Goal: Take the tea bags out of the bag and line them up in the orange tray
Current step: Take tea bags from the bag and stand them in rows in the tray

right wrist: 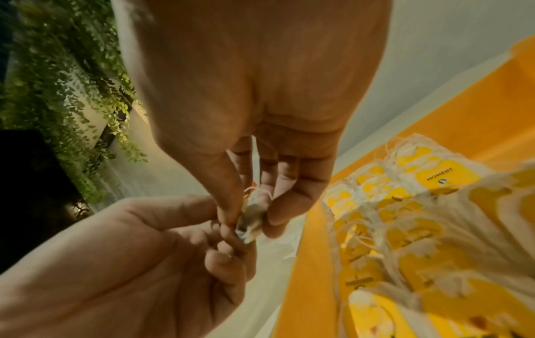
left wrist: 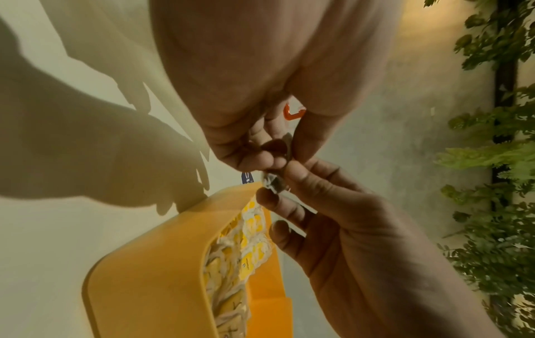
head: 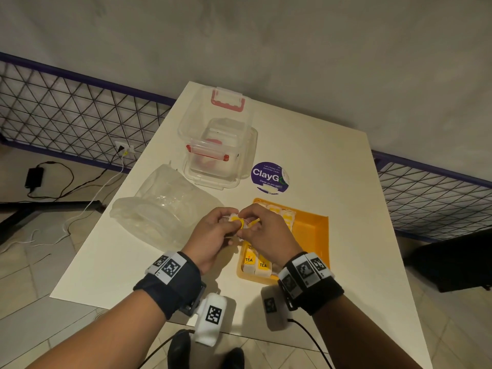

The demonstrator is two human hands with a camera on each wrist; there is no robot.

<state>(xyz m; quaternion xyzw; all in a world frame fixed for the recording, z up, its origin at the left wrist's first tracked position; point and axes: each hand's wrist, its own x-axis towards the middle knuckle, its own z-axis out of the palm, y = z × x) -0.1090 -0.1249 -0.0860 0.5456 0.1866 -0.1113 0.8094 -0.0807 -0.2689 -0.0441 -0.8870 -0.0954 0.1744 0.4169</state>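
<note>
Plastic bag (head: 162,206): seen lying crumpled on the left of the white counter (head: 332,209), clear and open-mouthed, just beside the left hand.
Clear container (head: 218,153): set behind the bag, red-latched, lid tilted up at the back.
Left hand (head: 210,235): raised over the counter, its grip pinched on one tea bag (head: 238,222) with thumb and fingertips.
Tea bag: held between both hands, above the near-left edge of the tray, yellow tag showing.
Right hand (head: 266,233): grip closed on the same tea bag from the other side, fingers curled around it.
Orange tray (head: 316,233): placed on the right, a row of tea bags (head: 255,263) lined along its left side; the right part is bare.
Purple sticker (head: 269,177): stuck to the counter behind the tray.
</note>
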